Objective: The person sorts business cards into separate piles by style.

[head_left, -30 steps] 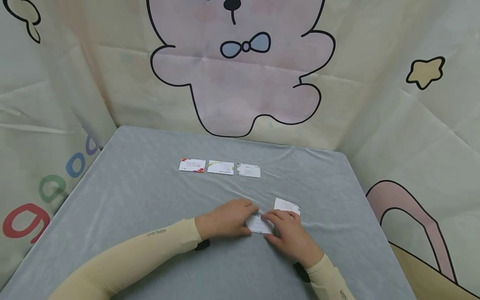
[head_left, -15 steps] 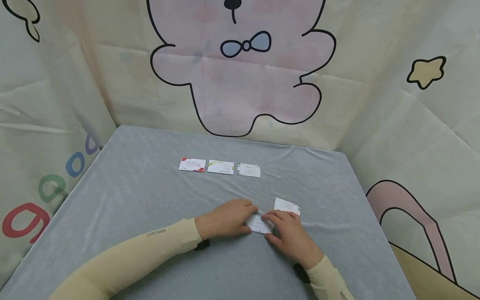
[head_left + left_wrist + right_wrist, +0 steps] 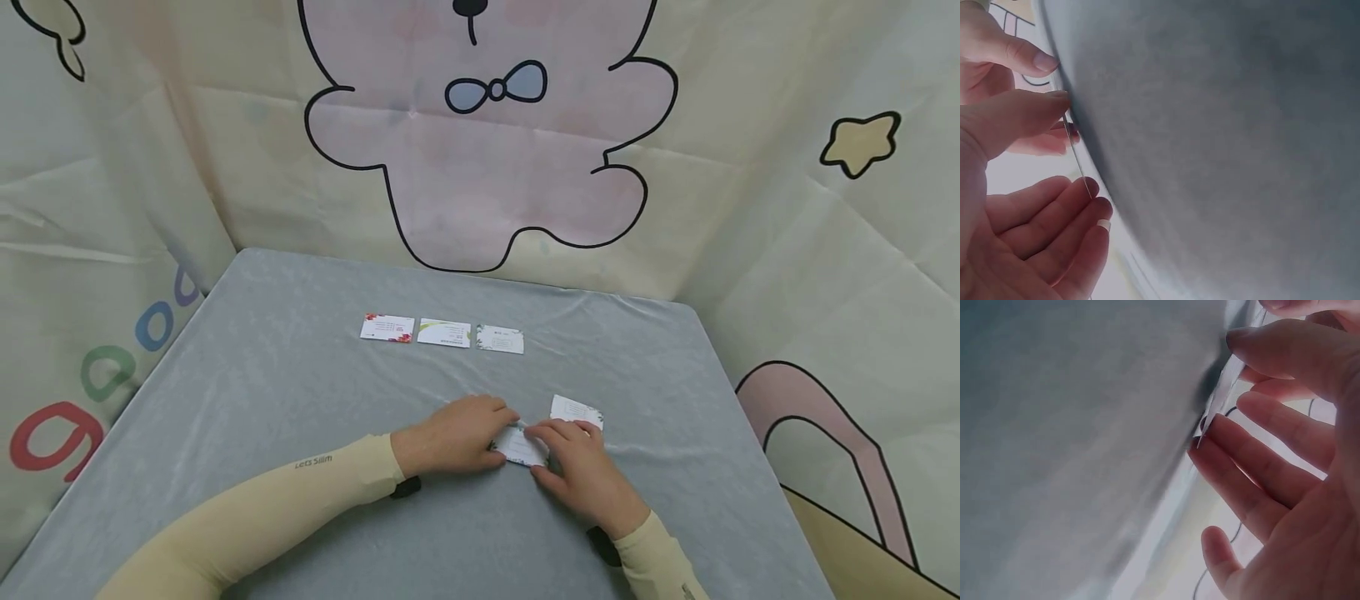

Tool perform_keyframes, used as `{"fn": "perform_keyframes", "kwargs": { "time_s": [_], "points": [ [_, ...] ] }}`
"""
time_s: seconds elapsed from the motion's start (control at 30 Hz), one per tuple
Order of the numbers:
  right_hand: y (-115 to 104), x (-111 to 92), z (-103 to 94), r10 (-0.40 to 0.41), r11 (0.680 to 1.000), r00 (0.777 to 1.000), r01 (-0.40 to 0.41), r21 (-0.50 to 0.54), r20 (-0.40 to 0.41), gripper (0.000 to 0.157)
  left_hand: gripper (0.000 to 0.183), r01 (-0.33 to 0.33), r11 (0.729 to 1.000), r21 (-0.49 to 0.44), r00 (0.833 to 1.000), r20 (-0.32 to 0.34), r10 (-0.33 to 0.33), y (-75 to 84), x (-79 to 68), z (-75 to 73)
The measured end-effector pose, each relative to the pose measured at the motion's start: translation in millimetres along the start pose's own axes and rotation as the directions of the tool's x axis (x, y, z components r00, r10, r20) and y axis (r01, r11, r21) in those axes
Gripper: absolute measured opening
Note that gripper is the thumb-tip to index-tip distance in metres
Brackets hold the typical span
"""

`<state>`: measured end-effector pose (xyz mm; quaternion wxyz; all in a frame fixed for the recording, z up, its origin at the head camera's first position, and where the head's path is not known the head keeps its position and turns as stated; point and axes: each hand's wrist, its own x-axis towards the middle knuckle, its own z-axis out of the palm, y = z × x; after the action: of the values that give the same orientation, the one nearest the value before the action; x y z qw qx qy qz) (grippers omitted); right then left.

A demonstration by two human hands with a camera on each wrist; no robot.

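A white business card (image 3: 522, 447) with fine print and a leafy border lies between my two hands at the front middle of the table. My left hand (image 3: 459, 435) holds it at its left end, thumb on the near edge and fingertips on the far edge. At the right end my right hand (image 3: 583, 468) grips it the same way. Both wrist views show the card edge-on, as a thin strip (image 3: 1079, 156) and a pale sliver (image 3: 1219, 394) between thumb and fingers. Just behind my right hand lies another white card (image 3: 576, 410), its near part covered by the fingers.
Farther back, three cards lie in a row: one with red flowers (image 3: 387, 328), one with a yellow-green curve (image 3: 444, 332) and one with grey-green leaves (image 3: 500, 339). Grey cloth covers the table (image 3: 300, 392). Printed fabric curtains (image 3: 712, 192) stand behind and on both sides.
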<state>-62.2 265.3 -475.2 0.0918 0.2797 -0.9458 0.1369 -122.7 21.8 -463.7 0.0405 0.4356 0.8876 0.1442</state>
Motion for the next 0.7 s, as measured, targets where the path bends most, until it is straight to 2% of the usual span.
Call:
{"fn": "perform_keyframes", "kwargs": {
  "time_s": [0.3, 0.47, 0.7],
  "points": [
    [-6, 2, -12.5, -0.016, 1.000, 1.000, 0.016, -0.013, -0.019, 0.056, 0.058, 0.013, 1.000, -0.015, 1.000, -0.006, -0.013, 3.1, -4.4, -12.1],
    [-6, 2, -15.5, -0.001, 1.000, 1.000, 0.001, 0.004, 0.004, 0.057, 0.057, 0.011, 1.000, -0.018, 1.000, -0.011, -0.011, 3.1, -5.2, -14.1],
    [-2, 11, -16.6, -0.040, 0.999, 0.999, 0.040, 0.005, -0.031, 0.055, 0.056, -0.009, 1.000, -0.028, 0.999, -0.042, 0.008, -3.0, -3.5, -16.4]
  ]
}}
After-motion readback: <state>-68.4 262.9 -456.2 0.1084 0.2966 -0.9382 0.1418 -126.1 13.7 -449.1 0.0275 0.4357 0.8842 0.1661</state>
